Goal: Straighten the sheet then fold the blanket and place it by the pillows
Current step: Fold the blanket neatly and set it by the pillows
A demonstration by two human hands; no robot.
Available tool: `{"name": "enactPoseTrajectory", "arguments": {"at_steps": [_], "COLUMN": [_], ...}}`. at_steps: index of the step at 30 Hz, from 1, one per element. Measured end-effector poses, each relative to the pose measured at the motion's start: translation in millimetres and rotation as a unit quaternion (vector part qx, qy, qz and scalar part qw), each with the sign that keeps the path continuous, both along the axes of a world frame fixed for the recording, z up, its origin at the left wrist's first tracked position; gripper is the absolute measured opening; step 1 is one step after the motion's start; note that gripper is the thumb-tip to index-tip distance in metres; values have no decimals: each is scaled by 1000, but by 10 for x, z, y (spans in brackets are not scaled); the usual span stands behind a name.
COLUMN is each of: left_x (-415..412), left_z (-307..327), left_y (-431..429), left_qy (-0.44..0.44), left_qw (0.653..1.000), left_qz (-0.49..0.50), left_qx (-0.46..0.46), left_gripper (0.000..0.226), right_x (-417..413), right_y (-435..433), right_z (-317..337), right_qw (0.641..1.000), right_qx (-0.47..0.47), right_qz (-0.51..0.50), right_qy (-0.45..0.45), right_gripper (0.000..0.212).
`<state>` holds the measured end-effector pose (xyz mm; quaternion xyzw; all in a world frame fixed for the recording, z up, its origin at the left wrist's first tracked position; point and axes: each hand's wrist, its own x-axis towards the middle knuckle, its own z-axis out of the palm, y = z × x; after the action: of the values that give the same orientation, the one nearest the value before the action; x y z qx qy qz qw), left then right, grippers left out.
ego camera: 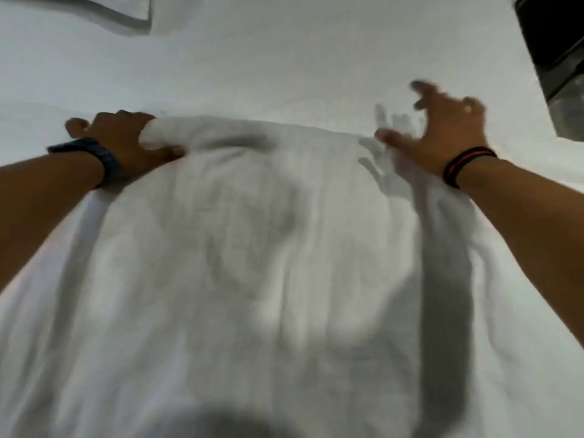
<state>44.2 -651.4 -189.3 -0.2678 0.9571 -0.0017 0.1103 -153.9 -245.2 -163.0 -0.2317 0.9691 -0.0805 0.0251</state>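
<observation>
A white blanket (268,248) lies spread and wrinkled over the white sheet (284,64), filling the lower part of the view, with its far edge running between my hands. My left hand (123,137) grips the far left corner of that edge, fingers curled round a thick fold. My right hand (442,128) hovers just above the far right corner, fingers spread and blurred, holding nothing. A white pillow (104,11) shows partly at the top left.
A dark object (556,52) stands at the top right beyond the bed's edge. A dark blurred shape (227,422) sits at the bottom centre. Flat sheet stretches beyond the blanket toward the pillow.
</observation>
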Motion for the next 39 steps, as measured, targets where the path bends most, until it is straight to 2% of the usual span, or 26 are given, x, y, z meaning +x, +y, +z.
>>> {"name": "enactPoseTrajectory", "arguments": {"at_steps": [2,4,7,9,10,12,13,15,17,18,20,22,23,25,27,28,29,31,33,35,37,39], "left_x": [43,9,-10,98,188,407,543,830,1047,1107,1139,1119,1123,1127,1183,1251,1329,1581,1916,2221,2347,2338], "left_z": [-39,0,166,282,321,325,311,242,112,46,-12,48,108,234,326,344,346,331,270,178,91,37], "left_y": [-122,-92,-4,-71,-180,-531,-766,-1213,-1493,-1575,-1694,-1776,-1835,-1959,-2115,-2248,-2397,-2776,-3145,-3425,-3604,-3729], "left_qy": [-11,37,159,206,205,175,140,51,-14,-34,-42,-17,11,107,214,239,236,159,74,3,-15,1], "left_qw": [998,998,986,973,971,976,983,993,996,996,997,1000,999,987,960,954,956,979,989,991,985,982], "left_qz": [-23,-21,22,58,81,108,110,103,90,85,66,22,1,-9,9,11,17,55,96,112,135,146], "left_qx": [-51,-36,46,83,93,69,38,-9,-14,-18,-17,13,44,123,181,183,173,119,78,77,104,122], "left_gripper": [73,53,40,37,39,42,48,74,95,94,71,30,17,12,8,4,11,46,83,106,112,89], "right_x": [119,134,233,371,464,644,721,896,1049,1107,1168,1200,1237,1369,1610,1729,1822,1934,1995,2070,2073,2003], "right_y": [-162,-206,-336,-536,-676,-997,-1196,-1607,-1898,-2001,-2155,-2271,-2338,-2431,-2563,-2682,-2828,-3224,-3666,-3982,-4107,-4193], "right_z": [-213,-316,-335,-316,-283,-231,-221,-232,-263,-283,-272,-165,-110,-53,-28,-29,-32,-59,-112,-198,-326,-385], "right_qw": [987,987,991,987,988,996,999,997,986,981,978,981,985,987,974,972,977,992,996,992,992,988], "right_qx": [106,100,113,64,30,-6,-10,14,82,119,157,157,146,104,43,9,-19,-59,-87,-55,49,99], "right_qz": [51,2,-69,-112,-118,-58,-7,73,100,96,57,3,-28,-119,-184,-179,-153,-62,6,6,4,14], "right_qy": [-110,-126,13,97,99,63,42,-21,-102,-123,-124,-114,-86,34,127,148,145,90,-15,-114,-118,-116], "right_gripper": [76,54,32,26,30,55,71,96,95,89,68,44,33,22,28,32,36,52,75,92,85,69]}}
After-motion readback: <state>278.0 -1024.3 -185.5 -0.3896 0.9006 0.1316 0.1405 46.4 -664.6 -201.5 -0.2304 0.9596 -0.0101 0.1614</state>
